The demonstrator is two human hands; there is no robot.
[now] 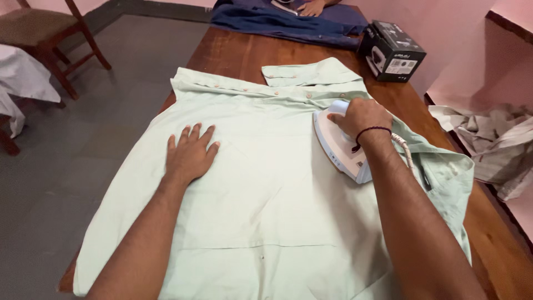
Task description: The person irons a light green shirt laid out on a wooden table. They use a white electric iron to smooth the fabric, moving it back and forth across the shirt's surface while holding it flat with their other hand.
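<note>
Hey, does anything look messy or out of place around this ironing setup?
Mostly tidy. The one untidy spot is a crumpled grey cloth heaped beside the table at right. The shirt lies flat under the iron.

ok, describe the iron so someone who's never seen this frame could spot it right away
Start at the long wooden table and the pale green shirt spread across it. On the shirt's right side, just below the button placket, sits the iron, gripped from above by the right hand. It is the only hard white and light blue thing on the cloth; the left hand lies flat and empty.
</note>
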